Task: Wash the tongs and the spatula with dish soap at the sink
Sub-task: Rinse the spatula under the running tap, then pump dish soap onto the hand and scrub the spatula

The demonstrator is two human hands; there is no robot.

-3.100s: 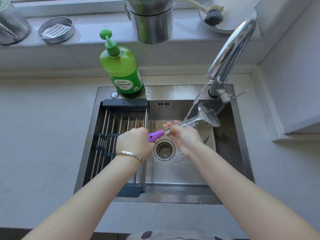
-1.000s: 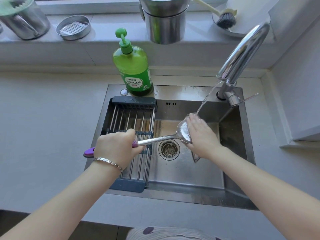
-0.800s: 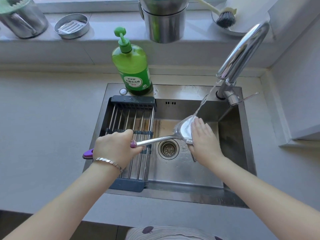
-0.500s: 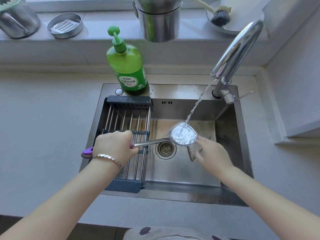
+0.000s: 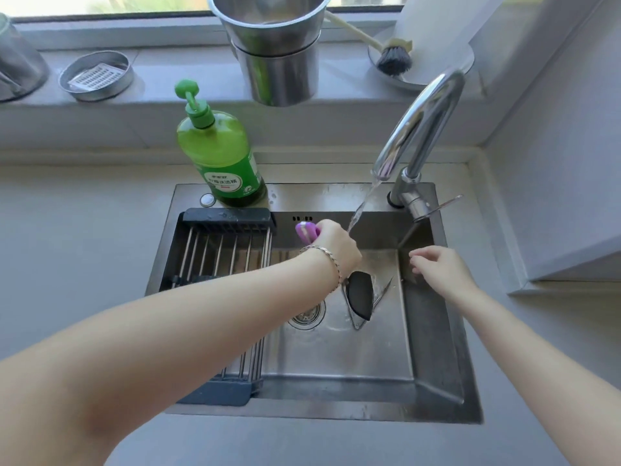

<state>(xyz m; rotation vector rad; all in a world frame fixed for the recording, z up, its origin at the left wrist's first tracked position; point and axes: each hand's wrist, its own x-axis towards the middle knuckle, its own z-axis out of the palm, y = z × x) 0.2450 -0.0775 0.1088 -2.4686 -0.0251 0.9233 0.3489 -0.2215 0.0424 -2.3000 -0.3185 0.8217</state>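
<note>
My left hand [image 5: 336,247] is closed around the spatula's purple handle [image 5: 305,232], whose end sticks up to the left. The spatula's blade [image 5: 361,297] points down into the steel sink [image 5: 437,348] and looks dark from this side. Under and beside the blade, thin metal tongs [image 5: 383,292] lie on the sink floor, partly hidden. My right hand [image 5: 437,267] hovers with fingers apart by the sink's right wall, holding nothing. Water [image 5: 364,201] runs from the faucet [image 5: 420,122] and falls just behind my left hand. The green dish soap bottle [image 5: 221,156] stands at the sink's back left rim.
A black-framed wire rack [image 5: 221,250] spans the sink's left half. The drain [image 5: 307,314] lies just left of the blade. On the windowsill stand stacked steel pots [image 5: 279,45], a round metal dish [image 5: 97,75] and a dish brush [image 5: 393,60].
My left hand swung the spatula from level under the stream to blade-down in the sink, handle end up. My right hand left the blade and moved right.
</note>
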